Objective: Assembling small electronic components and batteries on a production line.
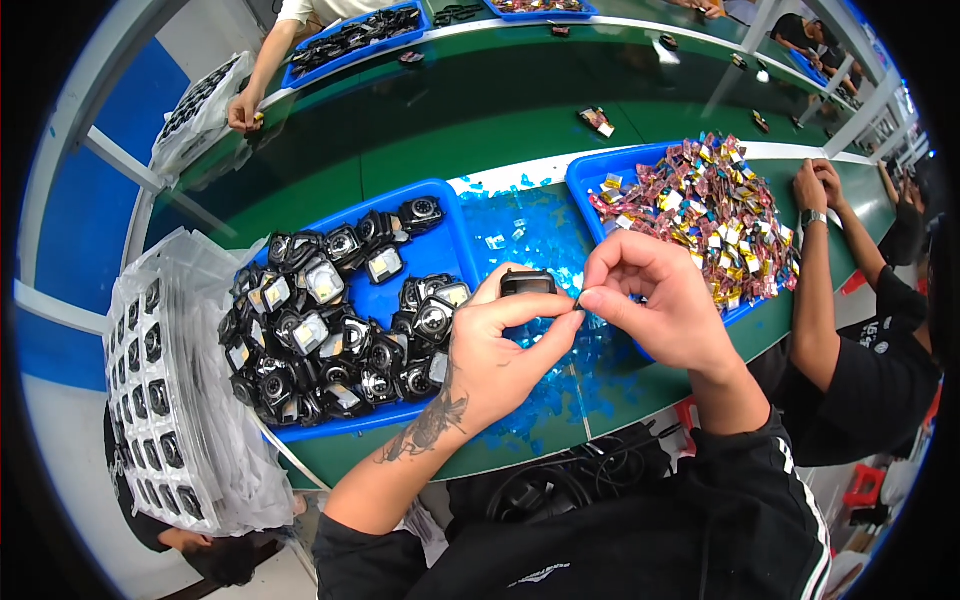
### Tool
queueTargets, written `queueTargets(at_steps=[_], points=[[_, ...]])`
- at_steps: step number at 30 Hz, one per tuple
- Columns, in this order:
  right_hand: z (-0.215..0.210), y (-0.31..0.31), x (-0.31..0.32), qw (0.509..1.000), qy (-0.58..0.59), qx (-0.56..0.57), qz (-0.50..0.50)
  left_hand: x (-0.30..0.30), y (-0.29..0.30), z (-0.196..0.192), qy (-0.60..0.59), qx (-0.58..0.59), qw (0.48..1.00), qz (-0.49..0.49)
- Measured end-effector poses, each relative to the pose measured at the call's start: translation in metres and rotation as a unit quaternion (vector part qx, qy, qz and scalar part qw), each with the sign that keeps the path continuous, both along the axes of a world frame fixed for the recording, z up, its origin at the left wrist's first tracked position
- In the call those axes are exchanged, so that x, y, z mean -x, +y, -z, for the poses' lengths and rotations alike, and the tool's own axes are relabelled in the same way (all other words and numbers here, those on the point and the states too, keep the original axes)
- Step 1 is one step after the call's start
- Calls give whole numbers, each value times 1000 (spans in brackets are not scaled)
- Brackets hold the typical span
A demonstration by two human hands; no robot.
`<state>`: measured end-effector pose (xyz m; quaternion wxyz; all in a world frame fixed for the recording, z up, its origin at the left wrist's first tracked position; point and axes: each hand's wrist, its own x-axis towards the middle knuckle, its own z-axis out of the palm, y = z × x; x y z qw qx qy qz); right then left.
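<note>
My left hand (505,345) is closed on a small black watch case (528,283), whose dark square face shows above the index finger. The fingertips of my right hand (660,305) are pinched and meet the left thumb and index fingertip; anything between them is too small to make out. Left of my hands, a blue tray (375,296) holds a heap of black watch cases (340,340), some with pale square parts inside. To the right, another blue tray (583,180) is heaped with small pinkish parts (700,215) bearing yellow and white patches.
Bits of blue film (515,400) litter the green table between the trays. Plastic trays of black cases (150,400) are stacked at left. Beyond a white rail runs a dark green conveyor belt (450,120) carrying scattered parts. Co-workers' hands (245,110) show across it and at right (818,185).
</note>
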<state>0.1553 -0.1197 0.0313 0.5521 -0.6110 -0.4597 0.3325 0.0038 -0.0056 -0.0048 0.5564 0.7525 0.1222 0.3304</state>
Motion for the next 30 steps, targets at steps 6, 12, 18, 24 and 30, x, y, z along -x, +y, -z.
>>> queueTargets(at_steps=[6,12,18,24,30], points=[[5,2,9,987,-150,-31,59,-1,0,2,17,-12,999,-25],[7,4,11,966,-246,-59,58,1,-1,1,23,8,999,-37],[6,-8,16,949,-309,-45,48,1,5,7,72,133,988,-35],[21,-4,7,990,-111,-52,63,0,5,8,42,210,976,51],[31,-5,4,985,91,-141,41,-1,4,8,-25,287,948,132]])
